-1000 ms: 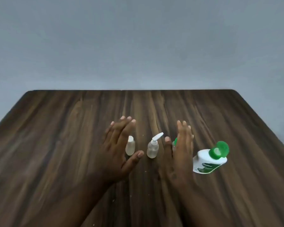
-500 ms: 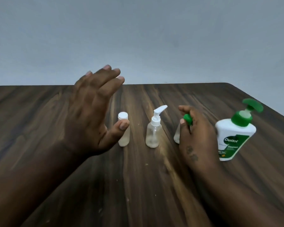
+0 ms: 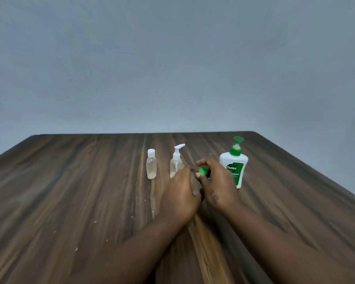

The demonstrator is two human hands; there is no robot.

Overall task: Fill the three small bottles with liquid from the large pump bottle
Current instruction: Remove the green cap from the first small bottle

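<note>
Four containers stand upright in a row across the far half of the wooden table [image 3: 70, 191], each apart from its neighbour. From left to right, the white-capped small bottle [image 3: 151, 167] is a clear bottle with a shallow layer of pale liquid at its base. The small pump bottle [image 3: 176, 160] is clear with a white pump head whose nozzle points right; its lower right part is covered by the left hand [image 3: 180, 193]. The third small bottle is almost entirely hidden between the two hands, and only its green cap [image 3: 203, 171] is exposed. The large pump bottle [image 3: 234, 160] is white with a green label and green pump, and stands at the right end just behind the right hand [image 3: 218, 185]. The right hand is curled over the green cap and pinches it between the thumb and the forefinger. The left hand is positioned just beside the right hand, back toward the camera, fingers bent in toward the hidden bottle body; whether it grips that body cannot be determined. Both forearms extend from the near edge of the table. A plain grey wall [image 3: 172, 58] stands behind the table.
</note>
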